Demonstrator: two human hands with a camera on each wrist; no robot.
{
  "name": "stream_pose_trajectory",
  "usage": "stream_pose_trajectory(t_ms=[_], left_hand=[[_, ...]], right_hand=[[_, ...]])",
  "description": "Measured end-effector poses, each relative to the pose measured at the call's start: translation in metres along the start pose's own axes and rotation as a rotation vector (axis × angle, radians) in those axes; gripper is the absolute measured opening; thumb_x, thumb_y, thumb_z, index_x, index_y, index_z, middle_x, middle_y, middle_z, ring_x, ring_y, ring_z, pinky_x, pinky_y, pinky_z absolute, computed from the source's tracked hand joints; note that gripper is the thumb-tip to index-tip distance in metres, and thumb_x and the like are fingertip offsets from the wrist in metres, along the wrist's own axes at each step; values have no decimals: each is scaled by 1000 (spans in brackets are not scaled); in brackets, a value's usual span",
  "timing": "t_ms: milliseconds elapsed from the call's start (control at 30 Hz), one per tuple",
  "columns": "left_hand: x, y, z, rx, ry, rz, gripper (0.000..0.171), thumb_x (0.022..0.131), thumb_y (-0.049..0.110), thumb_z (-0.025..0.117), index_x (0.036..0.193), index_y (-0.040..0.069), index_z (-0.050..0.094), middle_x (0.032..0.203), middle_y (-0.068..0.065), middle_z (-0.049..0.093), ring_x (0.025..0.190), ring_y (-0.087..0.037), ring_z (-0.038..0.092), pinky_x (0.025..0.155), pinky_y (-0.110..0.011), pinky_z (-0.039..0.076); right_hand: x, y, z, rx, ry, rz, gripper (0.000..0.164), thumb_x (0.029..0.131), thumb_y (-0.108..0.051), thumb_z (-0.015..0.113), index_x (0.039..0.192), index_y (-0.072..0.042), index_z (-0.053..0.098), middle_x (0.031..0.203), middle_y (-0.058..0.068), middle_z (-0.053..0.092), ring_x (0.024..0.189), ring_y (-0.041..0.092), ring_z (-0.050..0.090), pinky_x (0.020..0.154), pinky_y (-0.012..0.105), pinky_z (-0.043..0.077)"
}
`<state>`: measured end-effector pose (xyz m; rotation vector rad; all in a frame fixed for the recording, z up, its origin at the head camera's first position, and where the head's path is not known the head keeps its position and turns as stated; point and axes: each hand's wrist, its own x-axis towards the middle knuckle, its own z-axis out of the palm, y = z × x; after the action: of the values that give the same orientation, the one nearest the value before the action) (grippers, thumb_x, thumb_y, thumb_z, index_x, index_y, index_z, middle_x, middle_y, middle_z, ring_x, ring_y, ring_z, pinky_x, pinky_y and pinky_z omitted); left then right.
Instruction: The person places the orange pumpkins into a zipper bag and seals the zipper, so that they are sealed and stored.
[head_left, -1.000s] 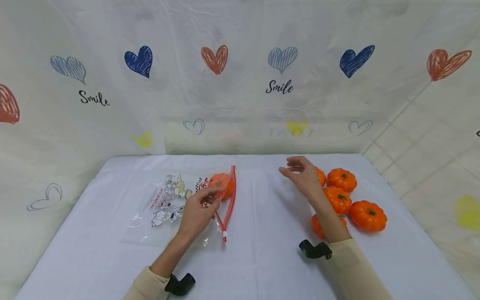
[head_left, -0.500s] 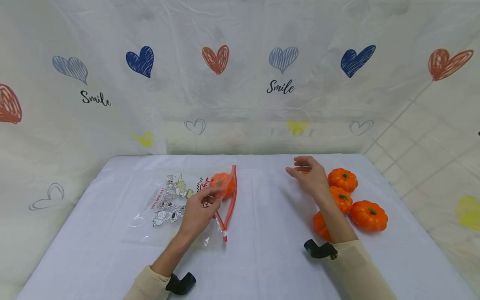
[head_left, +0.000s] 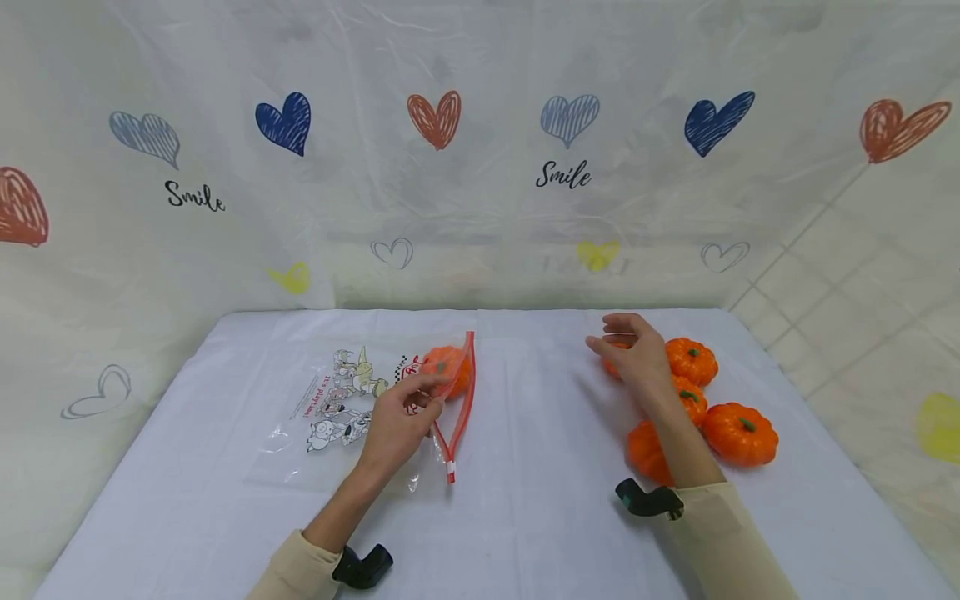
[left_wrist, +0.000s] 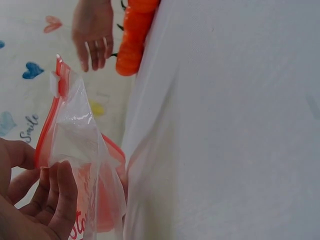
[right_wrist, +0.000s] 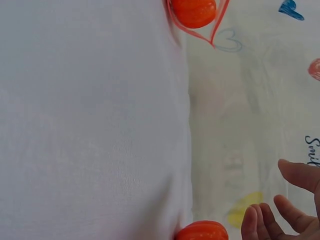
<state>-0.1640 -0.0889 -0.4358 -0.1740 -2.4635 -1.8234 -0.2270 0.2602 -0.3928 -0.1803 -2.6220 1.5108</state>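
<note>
My left hand [head_left: 401, 421] pinches the red-edged mouth of a clear zip bag [head_left: 281, 454] printed with cartoon figures. In the left wrist view its thumb and fingers hold the red zip strip [left_wrist: 49, 125], and the bag's mouth gapes. One orange toy pumpkin [head_left: 441, 365] lies inside the bag, close to the opening. Above the far left pumpkin [head_left: 611, 365] of a loose group hovers my right hand [head_left: 643, 360], its fingers spread and holding nothing. The right wrist view shows that pumpkin [right_wrist: 202, 232] apart from the fingers [right_wrist: 295, 215].
Several more orange pumpkins [head_left: 741, 435] with green stems stand on the right of the white-covered table [head_left: 547, 517], some partly hidden by my right forearm. A pale curtain [head_left: 480, 200] printed with hearts hangs behind the table's far edge.
My right hand has moved to the right, over the far left pumpkin of the group. The left hand and the bag stay where they were.
</note>
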Motion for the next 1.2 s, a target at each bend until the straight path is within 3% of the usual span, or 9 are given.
stream_pose_trajectory(t_ms=[433,733,933,1033,1200], left_hand=[[0,0,0,4,-2,-5,30,95,8,68,121,20,77,107,-8,69,90,-22,61,60,-24,58],[0,0,1,-4,-2,5,30,94,7,67,120,18,77,107,-9,70,89,-22,61,59,-24,58],[0,0,2,3,0,8,30,94,6,67,120,17,77,106,-9,70,87,-21,61,58,-24,58],[-1,0,1,10,-1,10,30,94,6,67,120,15,77,107,-9,70,86,-19,61,58,-24,58],[-1,0,2,5,1,7,30,93,5,68,119,17,78,105,-8,70,85,-20,61,57,-24,57]], right_hand=[[-1,6,-9,-19,22,24,59,96,-39,74,143,-8,55,143,18,58,126,28,58,80,3,46],[0,11,-19,-29,43,32,57,96,-32,75,144,-8,54,146,17,56,132,33,57,89,13,45],[3,15,-23,-43,62,51,62,94,-26,76,147,-7,51,150,19,49,135,36,55,86,14,47],[4,17,-25,-70,56,64,63,94,-26,77,148,-6,50,153,20,46,139,38,52,91,21,49],[5,22,-28,-85,24,70,65,94,-26,76,149,-4,49,158,24,39,143,41,45,105,44,51]])
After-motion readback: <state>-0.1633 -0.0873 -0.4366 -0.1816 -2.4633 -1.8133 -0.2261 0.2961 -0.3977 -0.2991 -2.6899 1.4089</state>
